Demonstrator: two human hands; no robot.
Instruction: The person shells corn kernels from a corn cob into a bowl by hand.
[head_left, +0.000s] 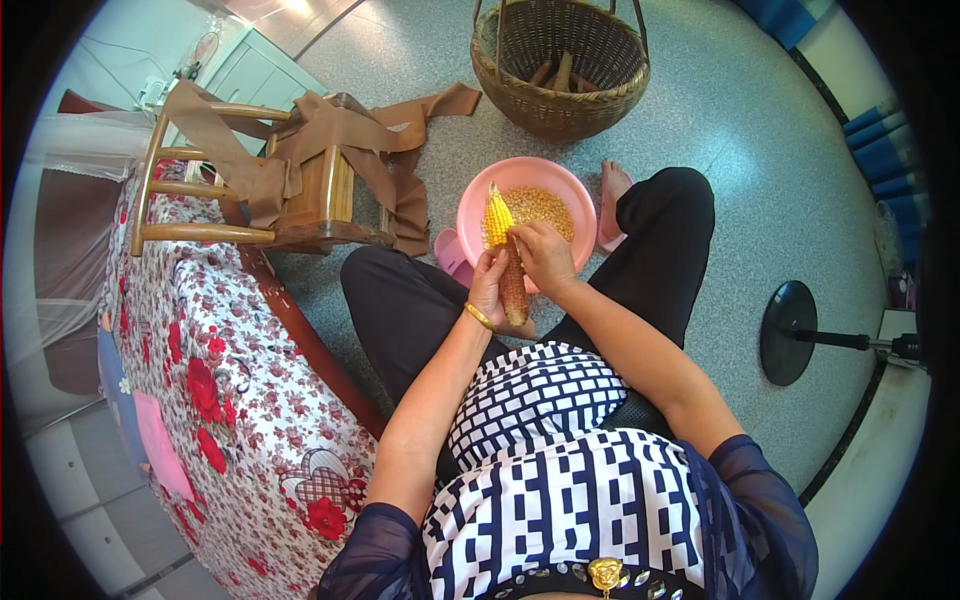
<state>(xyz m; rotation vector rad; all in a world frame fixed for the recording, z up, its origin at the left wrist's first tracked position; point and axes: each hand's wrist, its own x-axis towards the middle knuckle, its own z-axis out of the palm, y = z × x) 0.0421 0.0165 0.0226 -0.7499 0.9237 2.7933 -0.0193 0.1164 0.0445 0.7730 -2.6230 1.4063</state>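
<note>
My left hand (489, 286) holds a corn cob (514, 289) from its left side. The far end of the cob still bears yellow kernels and points away from me; the near part is bare and reddish brown. My right hand (544, 259) has its fingers on the cob where kernels meet the bare part. Both hands are over the near part of a pink plastic basin (471, 202). Loose yellow corn kernels (551, 210) lie in the basin, partly hidden by the hands and the cob.
A woven basket (562, 112) with several bare cobs (562, 73) stands beyond the basin. At left are a wooden chair (337, 187) draped with brown cloth (352, 127) and a bed with a floral cover (247, 397). A round black stand base (786, 332) is at right.
</note>
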